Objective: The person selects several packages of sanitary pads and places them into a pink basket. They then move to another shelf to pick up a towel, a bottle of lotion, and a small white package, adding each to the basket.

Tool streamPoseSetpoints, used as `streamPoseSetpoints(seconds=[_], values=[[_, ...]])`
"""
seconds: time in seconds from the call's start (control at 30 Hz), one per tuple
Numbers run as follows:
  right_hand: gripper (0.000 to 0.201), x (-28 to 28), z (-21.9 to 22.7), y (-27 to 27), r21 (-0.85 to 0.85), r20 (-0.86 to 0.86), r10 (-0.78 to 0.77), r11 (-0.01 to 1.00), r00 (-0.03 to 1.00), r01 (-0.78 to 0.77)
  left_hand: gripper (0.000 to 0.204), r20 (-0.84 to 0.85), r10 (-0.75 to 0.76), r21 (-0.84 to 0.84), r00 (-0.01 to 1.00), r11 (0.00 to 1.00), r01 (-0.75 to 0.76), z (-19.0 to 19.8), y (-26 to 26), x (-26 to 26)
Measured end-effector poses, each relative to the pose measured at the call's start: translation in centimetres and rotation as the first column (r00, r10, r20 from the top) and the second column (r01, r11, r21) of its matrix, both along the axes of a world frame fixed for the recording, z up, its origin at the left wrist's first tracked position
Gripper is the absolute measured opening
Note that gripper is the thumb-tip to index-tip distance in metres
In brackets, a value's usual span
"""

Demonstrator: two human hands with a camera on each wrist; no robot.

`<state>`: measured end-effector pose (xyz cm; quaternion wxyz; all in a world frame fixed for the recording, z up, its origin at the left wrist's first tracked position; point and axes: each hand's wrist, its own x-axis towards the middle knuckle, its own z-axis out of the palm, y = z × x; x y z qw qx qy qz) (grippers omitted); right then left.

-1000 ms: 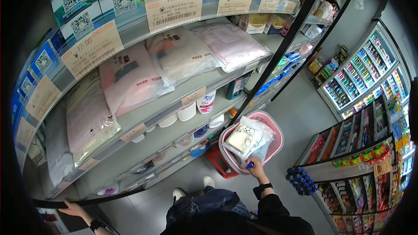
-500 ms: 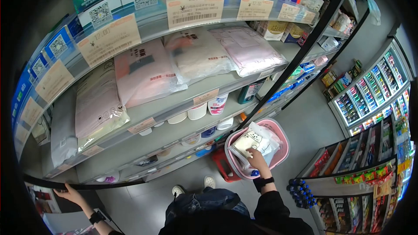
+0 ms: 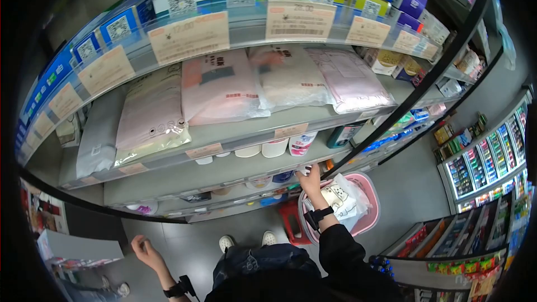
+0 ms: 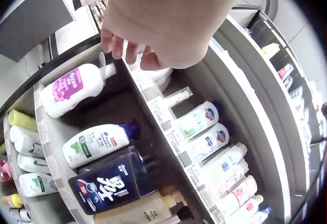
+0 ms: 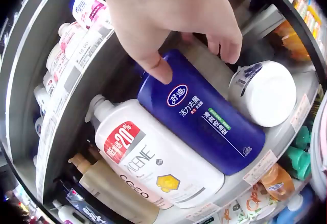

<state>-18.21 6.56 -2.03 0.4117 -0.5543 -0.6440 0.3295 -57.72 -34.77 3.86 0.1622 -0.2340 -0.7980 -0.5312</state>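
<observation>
In the right wrist view my right hand reaches over a dark blue bottle. Its thumb lies across the bottle's upper end, other fingers bend down beyond it; contact is unclear. Beside that bottle lean a white pump bottle and a white-capped container. The head view has the right hand at the low shelf, by the pink basket holding white packages. My left hand hangs in the air, fingers loosely bent, holding nothing; in the left wrist view it passes above shelved bottles.
Bagged pink and beige packs lie on the shelf above, under price tags and boxes. A black post rises at the shelf's right end. A red stool-like object stands beside the basket. More shelves are at right; another person's shoes at lower left.
My right hand has left the packages in the basket and moved left to the low shelf. My left hand has come off the black shelf edge. The shelf sits further right in view.
</observation>
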Motion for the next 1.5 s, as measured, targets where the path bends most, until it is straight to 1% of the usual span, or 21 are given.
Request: streamPoseSetpoints(seconds=[0.03, 0.07, 0.1, 0.17, 0.27, 0.5, 0.6, 0.7, 0.77, 0.8, 0.87, 1.0, 1.1, 1.17, 1.23, 1.3, 1.33, 1.37, 1.43, 1.47, 1.5], values=[[0.059, -0.4, 0.2, 0.0, 0.209, 0.098, 0.025, 0.977, 0.995, -0.045, 0.014, 0.106, -0.002, 0.016, 0.994, 1.000, 0.000, -0.3, -0.2, 1.1], [0.058, -0.7, 0.0, 0.6, 0.145, 0.082, 0.131, 0.979, 0.988, -0.142, 0.014, 0.211, -0.007, 0.034, 0.977, 0.999, 0.000, -0.8, -0.3, 1.9], [0.058, -0.8, 0.0, 0.7, 0.145, 0.084, 0.143, 0.977, 0.986, -0.154, 0.014, 0.212, 0.005, 0.034, 0.977, 0.999, -0.012, -1.5, -0.4, 2.5], [0.064, -1.2, 1.0, 0.7, -0.013, -0.051, 0.330, 0.943, 0.943, -0.331, 0.015, 0.256, -0.005, 0.067, 0.967, 0.998, -0.013, -2.0, -0.1, 3.9], [0.062, -1.8, 1.9, 0.7, -0.023, -0.127, 0.417, 0.906, 0.900, -0.423, 0.014, 0.274, -0.009, 0.036, 0.962, 0.999, -0.001, -1.8, 0.8, 5.8], [0.057, -0.4, 3.2, 0.9, -0.070, -0.079, 0.449, 0.888, 0.890, -0.454, 0.012, 0.339, -0.106, 0.092, 0.935, 0.993, 0.079, -2.8, 2.9, 8.3], [0.060, 0.3, 2.9, 0.4, 0.033, -0.058, 0.435, 0.900, 0.899, -0.434, 0.011, 0.410, -0.165, 0.108, 0.897, 0.985, 0.132, -2.6, 3.8, 9.0], [0.063, 0.5, 2.7, 0.1, 0.145, 0.003, 0.384, 0.913, 0.923, -0.381, 0.011, 0.341, -0.206, 0.153, 0.917, 0.975, 0.162, -2.7, 4.9, 9.5], [0.067, 0.3, 3.4, 0.3, 0.225, 0.206, 0.432, 0.853, 0.878, -0.472, 0.011, 0.345, -0.211, 0.145, 0.914, 0.975, 0.171, -3.5, 5.3, 9.5], [0.067, 0.0, 3.6, 0.4, 0.224, 0.204, 0.431, 0.854, 0.879, -0.470, 0.010, 0.351, -0.219, 0.136, 0.910, 0.974, 0.181, -3.7, 5.4, 9.5], [0.070, -0.2, 3.1, 0.6, -0.028, 0.039, 0.558, 0.830, 0.829, -0.557, 0.009, 0.384, -0.239, 0.156, 0.892, 0.969, 0.193, -2.7, 6.0, 10.3], [0.067, 1.8, 3.1, -0.1, 0.042, 0.084, 0.603, 0.793, 0.793, -0.607, 0.006, 0.377, -0.255, 0.171, 0.890, 0.964, 0.204, -1.4, 6.1, 11.1], [0.063, 3.0, 4.4, -1.5, 0.086, 0.021, 0.653, 0.754, 0.757, -0.652, 0.005, 0.436, -0.221, 0.159, 0.872, 0.973, 0.167, -1.4, 4.8, 11.2], [0.062, 3.2, 4.1, -1.9, 0.089, -0.048, 0.588, 0.808, 0.807, -0.583, 0.005, 0.422, -0.219, 0.157, 0.880, 0.973, 0.167, -2.6, 3.7, 11.0], [0.065, 2.5, 2.8, -1.0, 0.054, -0.080, 0.597, 0.802, 0.798, -0.595, 0.005, 0.404, -0.221, 0.151, 0.888, 0.973, 0.173, -3.0, 3.1, 11.0], [0.066, 1.6, 1.0, -0.1, 0.185, 0.017, 0.488, 0.856, 0.873, -0.482, 0.005, 0.420, -0.191, 0.119, 0.887, 0.981, 0.155, -2.5, 3.0, 11.4], [0.064, 0.8, 1.7, 0.3, 0.059, -0.062, 0.498, 0.867, 0.865, -0.495, 0.005, 0.418, -0.194, 0.117, 0.888, 0.980, 0.159, -2.6, 3.0, 11.4], [0.064, 0.3, 0.8, 1.2, 0.061, -0.064, 0.494, 0.869, 0.867, -0.490, 0.005, 0.419, -0.214, 0.130, 0.883, 0.976, 0.175, -2.7, 3.1, 11.4], [0.062, -0.9, -0.1, 3.0, -0.139, -0.164, 0.499, 0.842, 0.851, -0.521, 0.006, 0.417, -0.241, 0.147, 0.877, 0.970, 0.196, -2.6, 3.3, 11.5], [0.056, -1.0, 0.0, 3.8, -0.088, -0.064, 0.531, 0.841, 0.845, -0.535, 0.006, 0.408, -0.246, 0.145, 0.879, 0.968, 0.204, -2.3, 3.5, 11.7], [0.056, -1.0, 0.0, 4.2, -0.082, -0.063, 0.529, 0.843, 0.847, -0.532, 0.006, 0.398, -0.251, 0.145, 0.882, 0.967, 0.210, -2.1, 3.8, 11.7]])
